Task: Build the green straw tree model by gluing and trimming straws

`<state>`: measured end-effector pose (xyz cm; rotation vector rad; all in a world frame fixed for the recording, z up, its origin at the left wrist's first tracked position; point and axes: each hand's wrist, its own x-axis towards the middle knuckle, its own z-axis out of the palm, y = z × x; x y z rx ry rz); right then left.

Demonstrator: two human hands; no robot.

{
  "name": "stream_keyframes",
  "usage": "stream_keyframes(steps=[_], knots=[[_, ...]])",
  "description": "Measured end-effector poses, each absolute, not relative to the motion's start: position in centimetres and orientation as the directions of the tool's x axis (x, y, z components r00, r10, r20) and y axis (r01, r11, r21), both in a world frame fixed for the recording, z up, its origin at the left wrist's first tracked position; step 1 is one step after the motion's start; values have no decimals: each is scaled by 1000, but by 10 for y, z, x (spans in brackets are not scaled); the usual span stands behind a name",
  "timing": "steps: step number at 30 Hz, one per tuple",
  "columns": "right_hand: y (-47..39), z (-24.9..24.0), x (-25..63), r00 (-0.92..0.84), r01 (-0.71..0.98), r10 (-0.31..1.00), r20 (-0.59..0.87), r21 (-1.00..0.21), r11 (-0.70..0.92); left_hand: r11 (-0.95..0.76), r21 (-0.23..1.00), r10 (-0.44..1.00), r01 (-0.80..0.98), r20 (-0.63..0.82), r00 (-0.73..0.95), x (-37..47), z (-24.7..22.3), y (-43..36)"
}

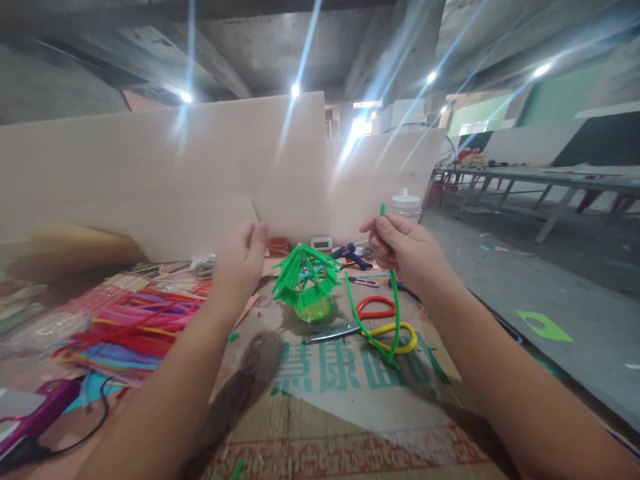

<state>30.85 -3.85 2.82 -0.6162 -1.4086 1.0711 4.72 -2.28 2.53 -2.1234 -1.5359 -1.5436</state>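
Note:
My right hand (400, 250) is closed in a pinch on a green pipe cleaner (397, 313). One end pokes up above the fingers, and the rest hangs down and bends over the scissors. My left hand (245, 250) is raised to the left, its fingers curled and blurred; whatever is in them cannot be made out. Between the hands stands a small hut-like model (306, 283) with a green pipe-cleaner roof, thin wooden posts and a round green base. Scissors (380, 327) with one red and one yellow handle loop lie just right of it, under the hanging pipe cleaner.
A pile of coloured pipe cleaners (145, 320) lies at left, near a purple tool (45, 413) with a cord. Behind the model are a blue glue gun (353, 255), a small white display (321, 243) and a lidded jar (406, 205). A pale board (200, 167) stands behind.

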Motion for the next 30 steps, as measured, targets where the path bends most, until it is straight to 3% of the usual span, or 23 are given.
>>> stream_keyframes(steps=[2, 4, 7, 10, 11, 13, 17, 19, 21, 23, 27, 30], knots=[[-39, 29, 310, -148, -211, 863, 484, -868, 450, -459, 402, 632, 792, 775, -27, 33, 34, -33], [-40, 31, 311, -134, -193, 860, 493, -864, 465, -445, 471, 588, 762, 795, -149, 19, 42, -42], [-42, 33, 312, -131, -168, 857, 498, -863, 476, -600, 567, 482, 564, 819, -311, 1, 51, -56], [-44, 34, 311, -134, -174, 852, 506, -859, 482, -705, 549, 450, 449, 836, -314, -10, 56, -71], [-45, 34, 310, -125, -181, 850, 512, -854, 488, -683, 543, 450, 488, 840, -304, -13, 58, -74], [-47, 34, 307, -107, -184, 846, 523, -846, 500, -492, 573, 600, 656, 769, -221, -18, 60, -76], [-50, 32, 301, -154, -163, 829, 537, -842, 515, -105, 348, 856, 932, 509, -94, -23, 54, -60], [-52, 31, 299, -172, -148, 819, 547, -837, 527, -99, 200, 916, 975, 401, 10, -22, 46, -48], [-54, 31, 298, -165, -91, 814, 557, -831, 549, -213, 129, 824, 968, 556, 107, -21, 37, -37], [-56, 32, 297, -145, 10, 811, 567, -818, 575, -263, 150, 746, 953, 659, 102, -18, 32, -31], [-59, 34, 295, -87, 179, 801, 593, -781, 598, -261, 213, 778, 941, 623, 75, -7, 33, -34], [-67, 37, 295, 4, 126, 777, 629, -771, 624, -282, 249, 777, 926, 626, 68, 6, 38, -44]])
